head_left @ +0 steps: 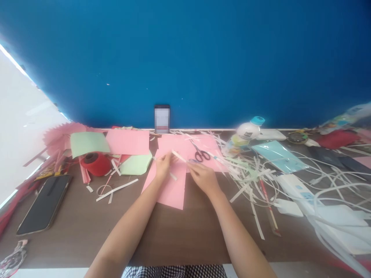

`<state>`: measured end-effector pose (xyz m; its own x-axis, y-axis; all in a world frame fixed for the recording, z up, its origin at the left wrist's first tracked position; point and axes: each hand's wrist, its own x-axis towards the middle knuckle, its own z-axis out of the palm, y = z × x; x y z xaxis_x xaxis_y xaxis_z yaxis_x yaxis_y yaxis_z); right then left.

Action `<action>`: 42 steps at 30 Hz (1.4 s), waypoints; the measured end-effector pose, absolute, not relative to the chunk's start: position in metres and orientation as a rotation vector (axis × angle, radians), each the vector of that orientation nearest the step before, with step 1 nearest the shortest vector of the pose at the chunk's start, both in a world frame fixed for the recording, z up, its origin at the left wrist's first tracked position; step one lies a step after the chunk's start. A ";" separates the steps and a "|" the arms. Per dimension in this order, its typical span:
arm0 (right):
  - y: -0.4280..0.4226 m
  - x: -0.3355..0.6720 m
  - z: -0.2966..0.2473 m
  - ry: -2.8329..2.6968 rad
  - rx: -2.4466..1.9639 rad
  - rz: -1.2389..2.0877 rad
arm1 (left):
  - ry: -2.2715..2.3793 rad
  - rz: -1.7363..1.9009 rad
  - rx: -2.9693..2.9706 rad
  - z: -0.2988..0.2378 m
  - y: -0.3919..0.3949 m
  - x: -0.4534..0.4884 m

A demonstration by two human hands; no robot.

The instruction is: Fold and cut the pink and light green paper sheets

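A narrow white paper strip [179,156] stretches between my two hands, above pink paper sheets [172,195] on the brown table. My left hand [164,166] pinches its left end. At the strip's right end, the fingers of my right hand [203,177] are closed on it. Scissors with dark handles [202,155] lie just beyond my right hand, on another pink sheet [211,143]. A short pale strip [173,176] rests on the paper beside my left hand. My fingertips partly hide both ends of the held strip.
Left are a red roll [96,164], green paper [136,164] and a dark phone [45,204]. Another phone [162,119] leans against the blue wall. Right are a blue-capped bottle [245,133], heaped paper strips [251,173], a pencil [268,204], a power strip [295,189] and tangled white cables [324,189].
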<state>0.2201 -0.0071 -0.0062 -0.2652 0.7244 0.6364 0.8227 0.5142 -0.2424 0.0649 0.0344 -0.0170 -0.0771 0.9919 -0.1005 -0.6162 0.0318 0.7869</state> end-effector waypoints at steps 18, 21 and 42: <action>-0.010 0.224 0.005 -2.109 -1.128 -0.178 | 0.771 1.334 0.842 -0.016 0.027 0.066; -0.008 0.228 0.004 -2.130 -1.114 -0.210 | 0.821 1.343 0.865 -0.015 0.027 0.063; -0.002 0.233 -0.005 -2.164 -1.224 -0.173 | 0.868 1.354 0.777 -0.015 0.031 0.060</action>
